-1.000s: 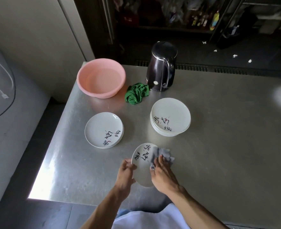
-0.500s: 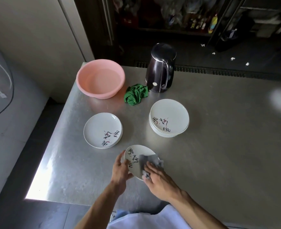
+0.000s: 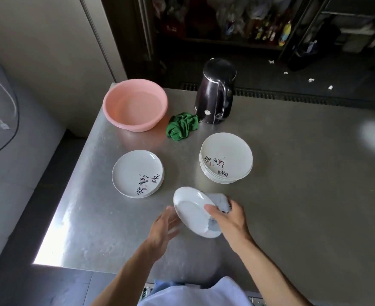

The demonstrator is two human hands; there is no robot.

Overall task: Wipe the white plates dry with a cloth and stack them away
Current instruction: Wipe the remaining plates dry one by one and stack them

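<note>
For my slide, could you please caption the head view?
Right hand grips tilted plate with cloth; left hand open beside it.

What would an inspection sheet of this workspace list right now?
Surface: steel table, bright glare at near-left corner.
Job's things: tilted plate, grey cloth; tall stack of plates; short stack of plates.
Clutter: pink basin, green rag, dark kettle.
Hands: right hand grips plate and cloth; left hand open beside it.
Cables: dark cord by the left wall.
Surroundings: shelves with bottles; paper scraps on floor.
</note>
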